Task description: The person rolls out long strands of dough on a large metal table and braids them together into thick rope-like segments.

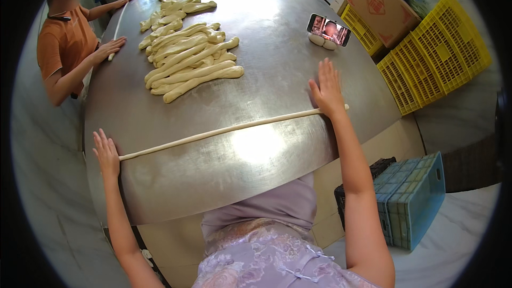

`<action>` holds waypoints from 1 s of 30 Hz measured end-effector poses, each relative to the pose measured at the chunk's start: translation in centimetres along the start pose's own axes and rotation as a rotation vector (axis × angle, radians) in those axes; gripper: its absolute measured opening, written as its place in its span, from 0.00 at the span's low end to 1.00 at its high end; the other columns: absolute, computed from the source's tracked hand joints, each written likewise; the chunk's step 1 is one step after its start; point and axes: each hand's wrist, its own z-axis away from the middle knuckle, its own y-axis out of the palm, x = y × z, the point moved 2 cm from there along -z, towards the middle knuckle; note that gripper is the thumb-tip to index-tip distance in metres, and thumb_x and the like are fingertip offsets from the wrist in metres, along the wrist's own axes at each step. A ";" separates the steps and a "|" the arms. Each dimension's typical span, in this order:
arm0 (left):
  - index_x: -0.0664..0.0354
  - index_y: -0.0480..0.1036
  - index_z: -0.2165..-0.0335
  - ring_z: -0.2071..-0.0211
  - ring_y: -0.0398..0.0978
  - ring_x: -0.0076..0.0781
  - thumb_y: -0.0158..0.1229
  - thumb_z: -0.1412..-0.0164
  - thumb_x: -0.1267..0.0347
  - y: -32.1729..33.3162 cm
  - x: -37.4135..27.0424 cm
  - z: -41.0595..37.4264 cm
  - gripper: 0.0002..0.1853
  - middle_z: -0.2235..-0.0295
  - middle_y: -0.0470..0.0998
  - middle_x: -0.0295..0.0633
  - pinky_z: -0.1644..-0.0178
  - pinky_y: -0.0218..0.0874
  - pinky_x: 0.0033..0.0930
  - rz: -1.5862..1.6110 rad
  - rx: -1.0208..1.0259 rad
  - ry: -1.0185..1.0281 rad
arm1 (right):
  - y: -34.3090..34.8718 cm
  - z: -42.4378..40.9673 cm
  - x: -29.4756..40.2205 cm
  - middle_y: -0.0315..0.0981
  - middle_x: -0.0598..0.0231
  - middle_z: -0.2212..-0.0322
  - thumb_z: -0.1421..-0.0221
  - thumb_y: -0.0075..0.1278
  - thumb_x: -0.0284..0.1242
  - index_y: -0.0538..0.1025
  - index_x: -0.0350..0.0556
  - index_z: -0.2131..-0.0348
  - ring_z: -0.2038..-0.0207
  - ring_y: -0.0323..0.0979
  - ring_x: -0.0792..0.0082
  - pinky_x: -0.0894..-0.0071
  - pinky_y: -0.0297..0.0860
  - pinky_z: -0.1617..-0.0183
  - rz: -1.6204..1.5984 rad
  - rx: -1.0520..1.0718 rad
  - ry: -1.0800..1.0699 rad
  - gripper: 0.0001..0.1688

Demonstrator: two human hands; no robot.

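Note:
A long thin rope of dough (224, 130) lies across the steel table in front of me, slightly bowed, its right end farther from me. My left hand (106, 154) rests at its left end, fingers extended and palm down. Near the other end, my right hand (329, 90) lies flat over the rope, and a short tip sticks out beyond the wrist side. Neither hand grasps anything. Behind the rope, thick strips of dough (196, 64) are heaped side by side, with shorter dough pieces (170, 12) farther back.
The steel table (280, 64) carries a phone (329, 30) propped on two dough-like lumps at right. A co-worker in orange (68, 40) has both hands by another dough rope (119, 28) at left. Yellow crates (436, 56), a cardboard box (378, 6) and blue-green crates (412, 202) stand right of the table.

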 end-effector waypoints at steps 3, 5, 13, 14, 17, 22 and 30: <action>0.61 0.50 0.33 0.30 0.42 0.49 0.30 0.26 0.59 -4.0 -3.7 3.7 0.30 0.30 0.46 0.51 0.28 0.31 0.50 0.059 0.153 0.212 | -1.4 5.2 0.5 0.42 0.42 0.32 0.34 0.39 0.49 0.54 0.34 0.34 0.30 0.43 0.46 0.51 0.42 0.28 -0.035 0.136 -0.060 0.43; 0.60 0.51 0.33 0.30 0.42 0.51 0.28 0.26 0.59 -6.2 -5.2 9.0 0.29 0.30 0.46 0.50 0.29 0.31 0.50 0.045 0.198 0.229 | -3.7 11.8 2.3 0.45 0.40 0.33 0.35 0.40 0.48 0.55 0.34 0.35 0.31 0.46 0.44 0.48 0.45 0.29 -0.023 0.168 -0.066 0.43; 0.58 0.48 0.32 0.29 0.41 0.50 0.30 0.26 0.57 -1.5 -0.1 5.8 0.31 0.30 0.43 0.52 0.29 0.31 0.55 -0.010 0.149 0.080 | -1.8 6.5 1.4 0.43 0.41 0.32 0.33 0.37 0.48 0.54 0.36 0.34 0.30 0.45 0.48 0.48 0.40 0.27 0.025 0.150 0.036 0.42; 0.57 0.47 0.32 0.29 0.40 0.50 0.31 0.26 0.57 1.1 2.1 3.1 0.31 0.30 0.42 0.52 0.29 0.30 0.57 -0.096 0.091 0.063 | -0.3 3.0 1.3 0.42 0.42 0.32 0.33 0.36 0.48 0.54 0.37 0.34 0.29 0.42 0.49 0.49 0.37 0.27 -0.001 0.114 0.078 0.42; 0.51 0.46 0.31 0.28 0.37 0.44 0.28 0.26 0.55 2.8 -2.0 -5.7 0.30 0.29 0.42 0.48 0.29 0.25 0.59 -0.083 0.156 -0.165 | 1.9 -3.1 -2.1 0.40 0.42 0.31 0.33 0.35 0.51 0.53 0.37 0.33 0.29 0.39 0.50 0.50 0.34 0.26 -0.043 -0.088 0.061 0.43; 0.56 0.47 0.31 0.29 0.38 0.45 0.29 0.26 0.55 -0.6 -3.2 -0.7 0.31 0.30 0.44 0.48 0.29 0.25 0.56 -0.145 0.198 -0.015 | 1.0 0.8 0.0 0.40 0.42 0.31 0.33 0.32 0.53 0.53 0.37 0.33 0.29 0.40 0.49 0.50 0.32 0.26 -0.062 0.062 -0.058 0.44; 0.68 0.58 0.38 0.32 0.50 0.50 0.41 0.28 0.61 -6.6 -6.4 16.1 0.28 0.34 0.55 0.54 0.30 0.39 0.50 -0.082 0.058 0.086 | -6.2 16.6 1.3 0.60 0.46 0.39 0.44 0.53 0.32 0.62 0.38 0.39 0.38 0.59 0.50 0.50 0.52 0.35 -0.111 0.034 -0.026 0.36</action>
